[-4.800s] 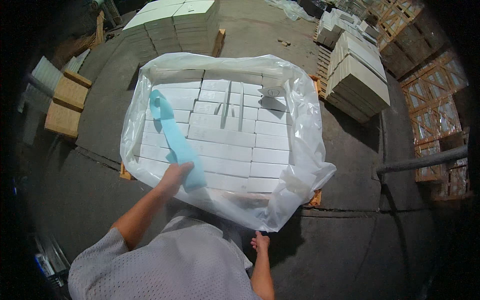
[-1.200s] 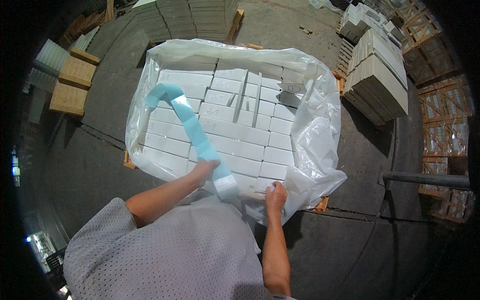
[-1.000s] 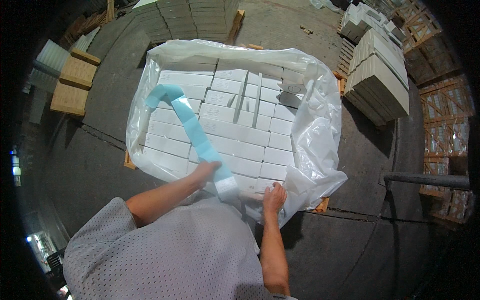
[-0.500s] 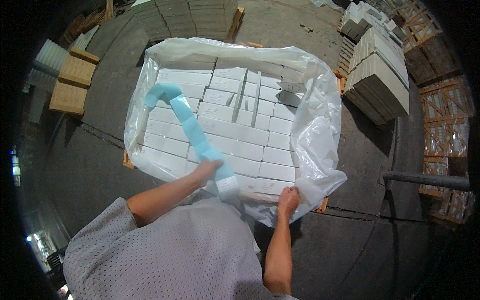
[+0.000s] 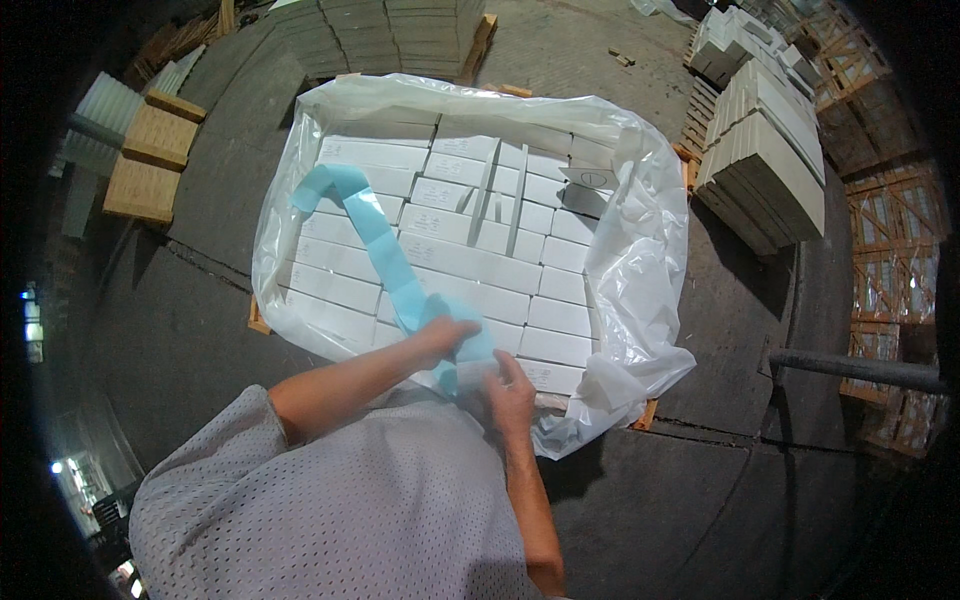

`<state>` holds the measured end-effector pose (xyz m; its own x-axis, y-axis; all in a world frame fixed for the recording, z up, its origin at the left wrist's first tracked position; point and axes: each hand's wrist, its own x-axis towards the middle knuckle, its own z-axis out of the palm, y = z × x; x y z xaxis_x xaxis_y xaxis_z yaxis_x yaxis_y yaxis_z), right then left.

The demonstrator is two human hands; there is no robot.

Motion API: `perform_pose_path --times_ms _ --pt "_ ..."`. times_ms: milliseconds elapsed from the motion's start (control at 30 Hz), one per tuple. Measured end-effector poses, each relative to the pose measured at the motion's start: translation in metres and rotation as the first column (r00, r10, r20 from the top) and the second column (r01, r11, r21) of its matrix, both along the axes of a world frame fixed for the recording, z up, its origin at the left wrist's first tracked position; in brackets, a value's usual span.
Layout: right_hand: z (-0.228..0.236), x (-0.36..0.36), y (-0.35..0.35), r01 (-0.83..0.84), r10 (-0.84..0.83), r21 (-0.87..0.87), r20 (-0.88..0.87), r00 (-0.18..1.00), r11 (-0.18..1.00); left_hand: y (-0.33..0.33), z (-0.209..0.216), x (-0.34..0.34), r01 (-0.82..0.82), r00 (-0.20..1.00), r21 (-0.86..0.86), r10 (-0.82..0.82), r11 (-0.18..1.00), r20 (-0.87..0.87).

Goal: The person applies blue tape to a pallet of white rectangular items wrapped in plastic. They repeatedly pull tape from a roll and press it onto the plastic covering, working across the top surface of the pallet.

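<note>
A long light-blue label strip [image 5: 378, 238] lies slantwise over the rows of white boxes [image 5: 470, 267], its far end folded to the left. My left hand [image 5: 443, 338] grips the strip near its close end, where it bunches and blurs a little. Right beside it, my right hand [image 5: 510, 396] has its thumb and fingers bent at the whitish end of the strip, seemingly pinching it. Clear plastic sheeting [image 5: 640, 285] surrounds the boxes. Narrow grey strips [image 5: 517, 205] lie across the boxes, and a small card [image 5: 588, 180] with a mark rests at the far right.
Wood of a pallet [image 5: 646, 415] shows under the sheeting. Stacked pale slabs [image 5: 760, 165] stand at the right, near a metal bar [image 5: 855, 365]. Another grey stack [image 5: 375, 35] is at the back, and wooden blocks [image 5: 143, 187] sit at the left.
My right hand has left the near right corner of the boxes and moved left to the strip's end. My left hand has shifted slightly right, bending the strip's near end.
</note>
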<state>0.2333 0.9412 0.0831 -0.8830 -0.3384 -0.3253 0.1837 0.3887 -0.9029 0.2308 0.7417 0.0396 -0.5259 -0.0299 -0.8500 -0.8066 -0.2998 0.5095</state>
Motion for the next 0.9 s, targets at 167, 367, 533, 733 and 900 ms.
perform_pose_path --times_ms 167,367,533,733,900 --pt "-0.005 0.002 0.002 -0.011 0.014 0.059 -0.060 0.998 0.998 0.003 -0.008 -0.002 0.041 0.999 -0.041 -0.041 0.998 0.020" --pt "-0.012 0.007 0.000 0.008 0.014 0.190 -0.110 0.994 0.982 0.004 -0.015 0.002 -0.027 0.999 -0.067 0.029 0.997 0.024" --pt "-0.019 0.007 -0.003 0.149 -0.096 0.070 -0.491 0.866 0.986 0.001 -0.017 0.008 -0.135 0.986 -0.039 0.138 0.990 0.094" --pt "-0.048 -0.041 0.033 0.449 -0.426 0.159 -0.158 0.891 0.879 -0.012 -0.037 0.017 -0.365 0.927 -0.102 0.372 0.925 0.057" --pt "-0.097 -0.076 0.067 0.206 -0.098 0.467 -0.245 0.965 0.860 -0.024 -0.052 0.025 -0.332 0.943 -0.076 0.333 0.940 -0.004"
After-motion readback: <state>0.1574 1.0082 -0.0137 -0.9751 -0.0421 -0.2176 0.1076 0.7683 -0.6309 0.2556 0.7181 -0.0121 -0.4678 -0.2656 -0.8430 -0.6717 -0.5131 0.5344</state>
